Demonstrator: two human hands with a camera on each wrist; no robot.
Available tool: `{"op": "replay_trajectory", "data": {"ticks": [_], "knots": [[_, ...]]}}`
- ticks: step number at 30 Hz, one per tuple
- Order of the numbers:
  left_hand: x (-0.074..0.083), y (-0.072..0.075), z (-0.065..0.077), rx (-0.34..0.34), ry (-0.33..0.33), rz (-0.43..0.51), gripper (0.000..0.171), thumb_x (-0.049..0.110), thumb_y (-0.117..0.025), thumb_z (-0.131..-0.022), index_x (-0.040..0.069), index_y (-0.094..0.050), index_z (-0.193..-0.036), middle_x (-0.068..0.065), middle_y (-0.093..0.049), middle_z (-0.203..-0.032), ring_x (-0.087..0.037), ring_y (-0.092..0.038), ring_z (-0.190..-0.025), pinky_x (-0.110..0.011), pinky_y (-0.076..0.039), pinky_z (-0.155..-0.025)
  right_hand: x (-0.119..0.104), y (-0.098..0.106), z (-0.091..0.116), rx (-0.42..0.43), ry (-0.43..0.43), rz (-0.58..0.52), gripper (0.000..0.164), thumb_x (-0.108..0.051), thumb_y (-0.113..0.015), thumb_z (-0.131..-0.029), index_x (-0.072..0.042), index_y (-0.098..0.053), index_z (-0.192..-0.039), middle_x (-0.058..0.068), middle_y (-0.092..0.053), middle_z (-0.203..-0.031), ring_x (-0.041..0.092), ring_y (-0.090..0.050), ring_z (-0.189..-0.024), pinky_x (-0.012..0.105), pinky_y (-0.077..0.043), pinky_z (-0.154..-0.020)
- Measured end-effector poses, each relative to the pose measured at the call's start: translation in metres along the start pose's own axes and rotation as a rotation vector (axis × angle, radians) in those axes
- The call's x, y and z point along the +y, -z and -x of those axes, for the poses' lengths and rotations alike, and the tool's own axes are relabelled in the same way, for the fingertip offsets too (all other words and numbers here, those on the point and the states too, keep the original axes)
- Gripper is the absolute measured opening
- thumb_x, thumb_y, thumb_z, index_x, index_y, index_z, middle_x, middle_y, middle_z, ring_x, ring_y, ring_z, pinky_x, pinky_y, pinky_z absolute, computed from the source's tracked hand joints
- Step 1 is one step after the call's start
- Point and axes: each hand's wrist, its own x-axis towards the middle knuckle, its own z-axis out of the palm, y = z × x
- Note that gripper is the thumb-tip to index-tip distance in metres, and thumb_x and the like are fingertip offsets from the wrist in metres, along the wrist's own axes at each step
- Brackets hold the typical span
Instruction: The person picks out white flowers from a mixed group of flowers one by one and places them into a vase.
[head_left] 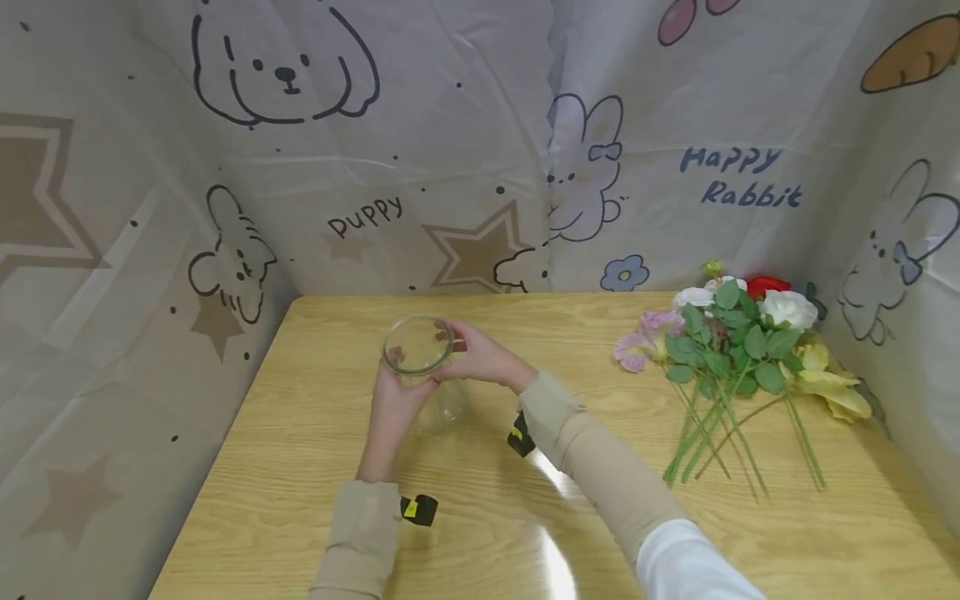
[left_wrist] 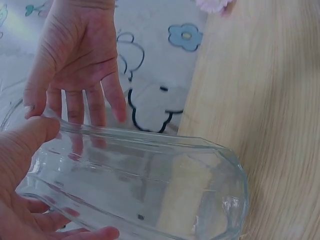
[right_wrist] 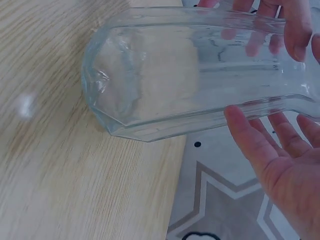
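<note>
Left hand (head_left: 396, 396) and right hand (head_left: 483, 357) grasp the clear glass vase (left_wrist: 145, 180) around its neck from opposite sides; it is upright over the table (head_left: 300, 442), and flowers (head_left: 738, 333) lie to the vase's right.

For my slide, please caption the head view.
Left hand and right hand hold a clear glass vase; flowers lie on the wooden table at right.

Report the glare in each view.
Head: bright white streaks on the wooden table, below the picture's middle; left wrist: a small glint at the base of the clear glass vase; right wrist: a hazy pale spot on the table, left of the vase, plus glints at its base.
</note>
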Motion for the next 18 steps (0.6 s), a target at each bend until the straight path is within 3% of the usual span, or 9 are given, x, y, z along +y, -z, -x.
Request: {"op": "replay_trajectory", "data": {"ticks": [4,9,18], "knots": [[0.005,-0.013,0.006,-0.038,-0.067,0.007,0.082,0.018,-0.069,-0.078,0.000,-0.017,-0.139,-0.024,-0.023,-0.140,-0.039,-0.023,-0.128,-0.054,-0.026,-0.100,0.004,0.009,0.017,0.022,-0.006,0.013,0.082,-0.002,-0.071,-0.071,-0.005,-0.025,-0.140,0.018,-0.033,-0.137,0.034,-0.040,-0.117,0.038,-0.047,-0.085],[0.011,-0.036,0.017,-0.088,-0.158,0.027,0.079,0.012,-0.069,-0.078,0.004,-0.019,-0.139,-0.020,-0.026,-0.139,-0.036,-0.026,-0.127,-0.055,-0.026,-0.099,0.011,0.021,0.047,0.060,-0.003,0.076,0.080,-0.007,-0.073,-0.071,-0.001,-0.028,-0.138,0.018,-0.039,-0.133,0.032,-0.041,-0.117,0.044,-0.036,-0.096],[0.031,-0.072,0.036,-0.097,-0.212,-0.003,0.079,0.014,-0.070,-0.077,0.007,-0.021,-0.138,-0.016,-0.034,-0.135,-0.036,-0.034,-0.123,-0.052,-0.032,-0.097,0.014,0.039,0.095,0.141,0.020,0.102,0.082,-0.010,-0.074,-0.071,0.000,-0.028,-0.138,0.021,-0.043,-0.129,0.034,-0.042,-0.116,0.043,-0.035,-0.098]]}}
